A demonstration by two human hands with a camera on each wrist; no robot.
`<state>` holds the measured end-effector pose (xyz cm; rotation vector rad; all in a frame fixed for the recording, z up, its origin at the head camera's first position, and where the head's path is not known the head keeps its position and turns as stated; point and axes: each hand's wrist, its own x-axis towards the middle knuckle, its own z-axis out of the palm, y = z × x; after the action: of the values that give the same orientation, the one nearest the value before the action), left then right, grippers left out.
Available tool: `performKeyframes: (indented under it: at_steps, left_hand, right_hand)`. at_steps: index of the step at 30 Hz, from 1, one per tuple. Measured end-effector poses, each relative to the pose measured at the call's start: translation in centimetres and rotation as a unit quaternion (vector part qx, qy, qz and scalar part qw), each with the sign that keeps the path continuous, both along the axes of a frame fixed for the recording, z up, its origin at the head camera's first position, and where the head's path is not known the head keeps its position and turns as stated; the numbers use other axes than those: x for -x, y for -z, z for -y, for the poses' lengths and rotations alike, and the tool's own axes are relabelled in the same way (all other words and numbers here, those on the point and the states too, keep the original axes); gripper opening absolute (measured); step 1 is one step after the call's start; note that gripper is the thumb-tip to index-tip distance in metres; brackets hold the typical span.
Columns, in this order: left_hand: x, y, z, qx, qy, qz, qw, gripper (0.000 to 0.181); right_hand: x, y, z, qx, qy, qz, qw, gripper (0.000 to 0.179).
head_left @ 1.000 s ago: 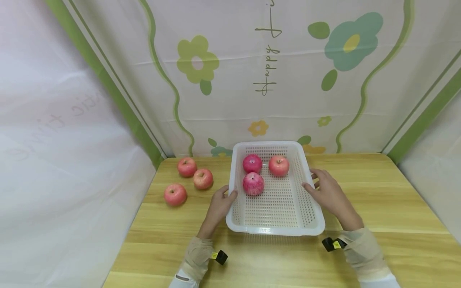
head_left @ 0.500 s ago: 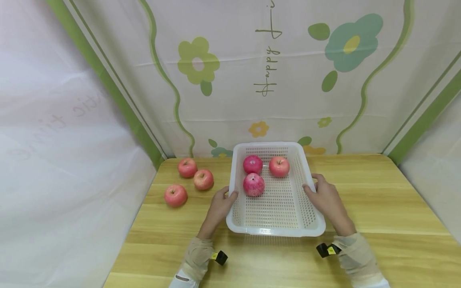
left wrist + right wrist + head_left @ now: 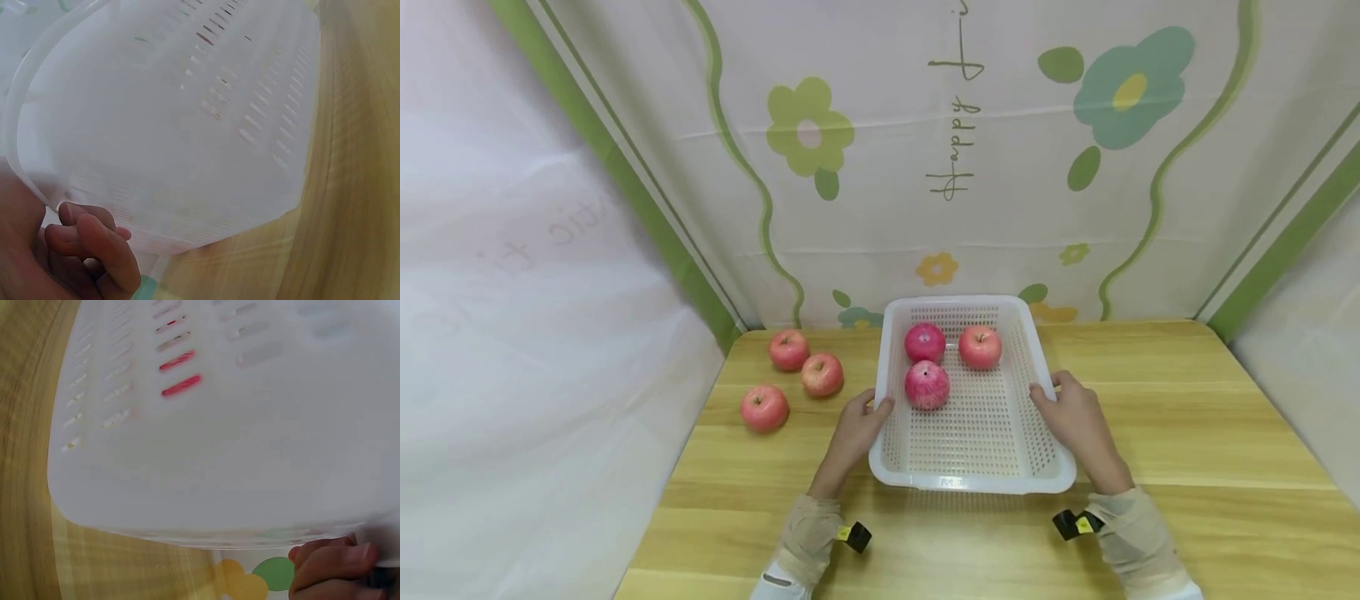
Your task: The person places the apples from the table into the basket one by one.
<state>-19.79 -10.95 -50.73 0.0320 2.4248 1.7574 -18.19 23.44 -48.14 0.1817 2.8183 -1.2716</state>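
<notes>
A white perforated plastic basket [image 3: 970, 433] stands on the wooden table. My left hand [image 3: 855, 429] grips its left rim, thumb over the edge; the left wrist view shows curled fingers [image 3: 109, 247] under the lip. On the opposite side my right hand [image 3: 1078, 421] holds the right rim the same way, its bent fingers [image 3: 337, 562] showing below the lip in the right wrist view. Inside the basket lie a pinkish-red apple [image 3: 981, 347] at the back right and two round magenta fruits, one smooth [image 3: 925, 342] and one streaked fruit [image 3: 927, 385] in front of it.
Left of the basket, three apples rest on the table: a back apple [image 3: 788, 349], a middle apple [image 3: 822, 375] and a front apple [image 3: 764, 408]. A flower-printed curtain [image 3: 865, 208] hangs behind the table [image 3: 970, 550], with white cloth at both sides.
My right hand has slid a little toward me along the basket's rim, its wrist swinging inward, and its fingers have drawn in against the edge. The left hand, basket and fruit stay in place.
</notes>
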Motion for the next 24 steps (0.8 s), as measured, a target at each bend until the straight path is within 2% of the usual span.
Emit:
performKeyframes:
  at_steps: [9,20,24]
  left_hand:
    - [0.1,-0.2,0.3,0.026,0.01,0.005,0.9996,0.052]
    - [0.4,-1.1,0.9,0.052,0.02,0.023,0.9982,0.055]
    - [0.6,-1.6,1.6,0.06,0.018,0.006,0.998,0.05]
  right_hand:
    - [0.1,0.2,-0.1,-0.002,-0.001,0.005,1.0,0.057]
    - [0.0,0.1,0.1,0.011,0.003,0.015,0.9998,0.056]
    - [0.0,0.1,0.0,0.01,0.001,0.014,0.9998,0.056]
